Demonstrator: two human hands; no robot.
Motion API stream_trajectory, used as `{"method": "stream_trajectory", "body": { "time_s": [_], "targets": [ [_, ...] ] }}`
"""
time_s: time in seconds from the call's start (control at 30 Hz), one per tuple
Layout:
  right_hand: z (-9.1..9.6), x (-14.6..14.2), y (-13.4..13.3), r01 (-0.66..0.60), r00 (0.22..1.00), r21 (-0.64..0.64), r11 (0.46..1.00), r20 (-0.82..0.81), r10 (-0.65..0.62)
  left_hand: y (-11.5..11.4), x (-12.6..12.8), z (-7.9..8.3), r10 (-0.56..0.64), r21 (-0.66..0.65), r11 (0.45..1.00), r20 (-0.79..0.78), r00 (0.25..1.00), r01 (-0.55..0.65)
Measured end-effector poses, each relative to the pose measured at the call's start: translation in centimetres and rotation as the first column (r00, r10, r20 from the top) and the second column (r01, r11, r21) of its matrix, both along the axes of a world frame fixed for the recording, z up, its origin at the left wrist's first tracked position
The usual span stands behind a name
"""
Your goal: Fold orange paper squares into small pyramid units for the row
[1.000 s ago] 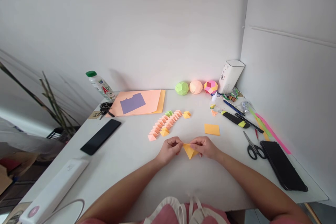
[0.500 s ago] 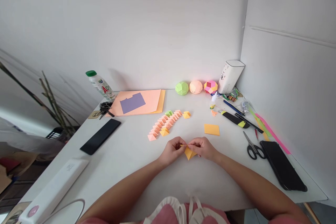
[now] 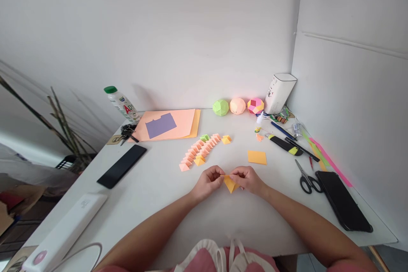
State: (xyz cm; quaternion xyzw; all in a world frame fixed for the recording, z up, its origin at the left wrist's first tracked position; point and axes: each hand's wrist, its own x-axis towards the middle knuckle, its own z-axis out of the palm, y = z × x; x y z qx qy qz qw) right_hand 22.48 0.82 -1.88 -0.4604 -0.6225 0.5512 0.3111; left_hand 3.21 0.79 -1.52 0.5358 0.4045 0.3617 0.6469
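A small piece of folded orange paper is held above the front middle of the table, one corner pointing down toward me. My right hand pinches its right side between thumb and fingers. At its upper left edge, the closed thumb and fingertips of my left hand meet the paper. Beyond my hands, two rows of folded peach paper units lie with a few green and orange ones among them. One orange folded unit sits apart. A flat stack of orange paper lies just past my right hand.
Paper balls line the wall. Scissors, a cutter, pens and a black phone-like case lie at right. Left are peach sheets, a bottle, a black phone and a white power strip-like device.
The folded orange paper has shifted slightly right and turned, showing more of its front face. My left fingertips have drawn back a little to the left along its edge.
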Motion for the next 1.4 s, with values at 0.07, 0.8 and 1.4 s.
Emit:
{"method": "stream_trajectory", "body": {
  "time_s": [0.07, 0.8, 1.4],
  "targets": [
    [0.13, -0.14, -0.15, 0.006, 1.000, 0.046, 0.999, 0.022, -0.007, -0.07, 0.22, -0.07, -0.012, 0.020, 1.000, -0.031, 0.999, 0.013],
    [0.73, 0.03, -0.22, 0.069, 0.986, -0.028, 0.997, -0.152, -0.072, 0.45, -0.42, -0.77, 0.072, -0.036, 0.997, 0.064, 0.995, -0.070],
    [0.30, -0.08, -0.31, 0.064, 0.990, -0.041, 0.997, -0.127, -0.069, 0.05, 0.39, -0.66, 0.136, 0.007, 0.991, -0.029, 0.990, -0.135]
  ]
}}
